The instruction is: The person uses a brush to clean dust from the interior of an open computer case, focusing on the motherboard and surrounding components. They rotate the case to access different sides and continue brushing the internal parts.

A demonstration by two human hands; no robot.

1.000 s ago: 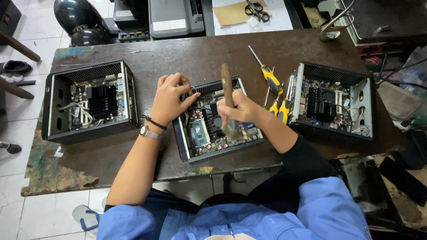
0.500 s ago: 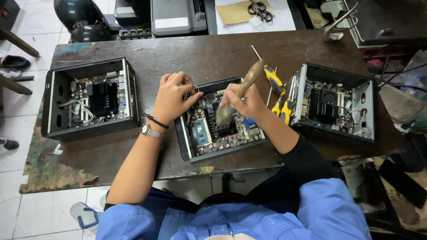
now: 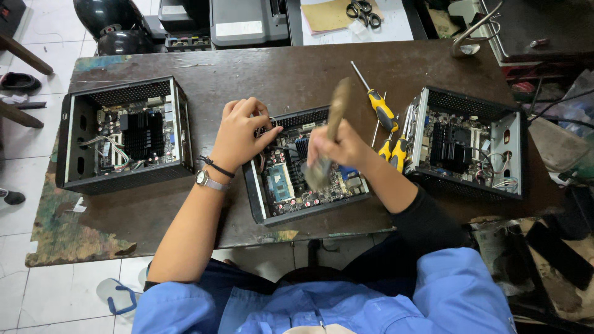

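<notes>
An open small black computer case [image 3: 257,192] with a circuit board inside lies in front of me on a worn dark table [image 3: 260,74]. My left hand [image 3: 240,133] rests on the case's far left corner, fingers curled over the rim. My right hand [image 3: 343,148] grips a paintbrush with a wooden handle [image 3: 338,105]. The blurred bristles [image 3: 317,173] touch the board in the middle of the case.
A second open case [image 3: 80,142] sits at the table's left, a third [image 3: 510,148] at the right. Yellow-handled screwdrivers [image 3: 383,111] lie between the middle and right cases. Scissors [image 3: 362,9] and paper lie on the far surface. A black helmet [image 3: 108,21] sits at the far left.
The brush handle has swung from upright, to tilted right, and back toward upright while the bristles sweep over the board. My left hand has stayed on the case.
</notes>
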